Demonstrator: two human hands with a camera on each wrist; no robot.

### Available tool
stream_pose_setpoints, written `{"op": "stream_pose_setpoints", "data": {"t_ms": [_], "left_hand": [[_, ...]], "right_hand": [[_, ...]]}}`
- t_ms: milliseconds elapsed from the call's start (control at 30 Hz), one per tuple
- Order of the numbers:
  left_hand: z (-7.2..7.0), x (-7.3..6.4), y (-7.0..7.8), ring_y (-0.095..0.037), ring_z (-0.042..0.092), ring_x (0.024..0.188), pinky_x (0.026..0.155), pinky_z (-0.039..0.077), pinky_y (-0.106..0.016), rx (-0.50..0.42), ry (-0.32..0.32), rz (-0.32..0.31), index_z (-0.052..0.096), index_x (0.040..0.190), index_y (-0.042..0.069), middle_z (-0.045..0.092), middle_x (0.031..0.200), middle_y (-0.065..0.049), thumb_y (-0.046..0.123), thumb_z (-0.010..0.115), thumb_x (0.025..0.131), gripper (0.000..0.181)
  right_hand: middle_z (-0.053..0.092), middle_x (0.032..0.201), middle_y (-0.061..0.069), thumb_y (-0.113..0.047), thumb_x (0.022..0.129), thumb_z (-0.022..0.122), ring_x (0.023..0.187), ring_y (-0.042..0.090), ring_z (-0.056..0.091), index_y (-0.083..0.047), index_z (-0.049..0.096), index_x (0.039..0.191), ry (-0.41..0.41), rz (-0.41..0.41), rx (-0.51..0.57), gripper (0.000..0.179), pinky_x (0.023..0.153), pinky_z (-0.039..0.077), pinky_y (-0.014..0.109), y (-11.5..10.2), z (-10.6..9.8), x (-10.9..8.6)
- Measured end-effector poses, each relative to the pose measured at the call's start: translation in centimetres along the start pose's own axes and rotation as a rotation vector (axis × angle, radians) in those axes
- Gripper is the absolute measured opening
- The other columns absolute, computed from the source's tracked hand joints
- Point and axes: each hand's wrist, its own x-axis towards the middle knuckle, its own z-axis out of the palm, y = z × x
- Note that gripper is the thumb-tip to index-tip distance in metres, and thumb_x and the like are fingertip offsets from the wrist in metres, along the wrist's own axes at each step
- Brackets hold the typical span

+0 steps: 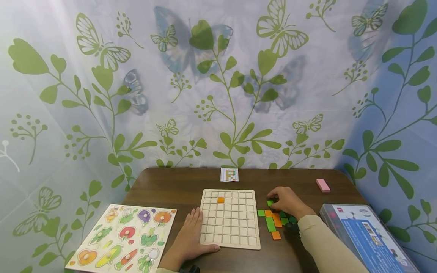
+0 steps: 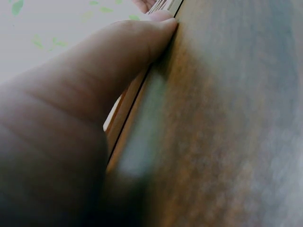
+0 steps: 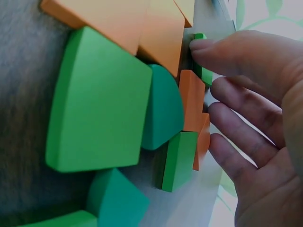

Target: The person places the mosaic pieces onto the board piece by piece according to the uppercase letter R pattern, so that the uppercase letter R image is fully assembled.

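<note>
A pale wooden grid board [image 1: 229,220] lies on the table with one orange square tile [image 1: 220,200] in its upper part. My left hand [image 1: 189,235] rests at its lower left corner, fingers straight along the left side and thumb along the near edge. In the left wrist view the thumb [image 2: 137,42] lies right by the table edge. My right hand [image 1: 288,201] is over the far end of a loose tile pile, pinching a green square tile [image 1: 270,203] between thumb and forefinger; the forefinger is mostly hidden in the right wrist view. Orange tiles [image 3: 161,33] and dark green rounded pieces [image 3: 163,109] lie close by.
A small pattern card [image 1: 229,174] lies behind the board. To the left is a vegetable puzzle board [image 1: 124,239]. On the right are a clear case with a blue-and-white label [image 1: 370,235] and a pink block [image 1: 323,185]. A patterned curtain [image 1: 218,113] hangs behind the table.
</note>
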Motion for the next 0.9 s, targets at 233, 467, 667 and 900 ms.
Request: {"op": "stream_pose_setpoints", "data": {"t_ms": [233,467,667,900], "left_hand": [[-0.01,0.02,0.03,-0.045,0.018,0.155,0.124,0.019,-0.056,-0.002,-0.005,-0.006,0.027,0.159,-0.014,0.020,0.167,-0.031,0.089,0.063,0.078,0.136],[-0.22,0.02,0.16,-0.045,0.019,0.155,0.124,0.019,-0.055,0.000,-0.005,-0.009,0.028,0.159,-0.014,0.021,0.167,-0.031,0.089,0.064,0.078,0.136],[-0.23,-0.02,0.14,-0.045,0.019,0.155,0.124,0.019,-0.055,0.002,-0.004,-0.009,0.028,0.159,-0.014,0.021,0.167,-0.031,0.089,0.064,0.078,0.136],[-0.27,-0.01,0.15,-0.044,0.019,0.155,0.124,0.019,-0.055,-0.004,-0.008,-0.010,0.027,0.159,-0.013,0.021,0.167,-0.031,0.088,0.065,0.078,0.135]], "right_hand": [[0.072,0.110,0.006,0.001,0.087,0.085,0.101,0.028,0.068,-0.005,0.080,0.112,0.012,-0.005,0.002,0.026,0.089,0.059,0.052,0.15,0.21,-0.09],[0.072,0.110,0.006,0.000,0.089,0.084,0.100,0.029,0.068,-0.005,0.079,0.112,0.017,-0.013,-0.001,0.025,0.089,0.059,0.051,0.24,0.32,-0.01],[0.072,0.111,0.006,-0.001,0.090,0.083,0.102,0.029,0.068,-0.006,0.079,0.114,0.013,-0.015,-0.008,0.025,0.090,0.059,0.050,0.31,0.44,0.04],[0.072,0.111,0.007,0.000,0.089,0.083,0.102,0.030,0.068,-0.005,0.079,0.113,0.031,-0.037,-0.039,0.025,0.090,0.059,0.051,0.12,0.67,-0.05]]}}
